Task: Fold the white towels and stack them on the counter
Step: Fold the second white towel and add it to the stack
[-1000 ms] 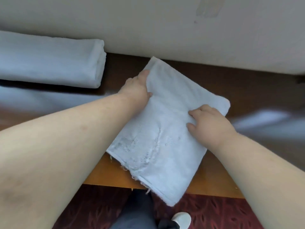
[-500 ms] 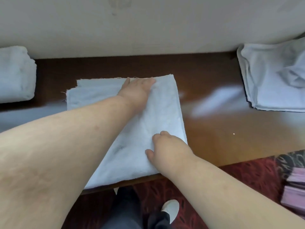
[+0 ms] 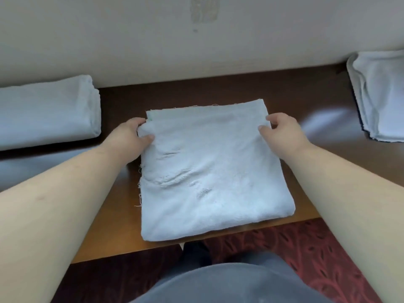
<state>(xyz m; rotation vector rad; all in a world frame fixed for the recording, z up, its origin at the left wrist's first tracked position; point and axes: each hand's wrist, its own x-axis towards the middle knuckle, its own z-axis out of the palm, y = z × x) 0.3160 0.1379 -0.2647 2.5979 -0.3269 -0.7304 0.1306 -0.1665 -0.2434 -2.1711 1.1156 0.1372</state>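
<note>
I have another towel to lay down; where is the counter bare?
Bare dark wooden counter lies between the half-folded white towel and the loose white towel pile, and behind it to the wall. Left, toward the folded white towel stack, it is tighter.

soft, even daylight; pale glare streaks on the glossy worktop; faint shadows; wide-angle bending at edges; slightly soft focus.

The towel, which lay slanted across the middle of the frame a second ago, now lies square to the counter edge. The left hand has moved from its top to pinch its upper left corner. The right hand has moved up to grip the upper right corner.
</note>
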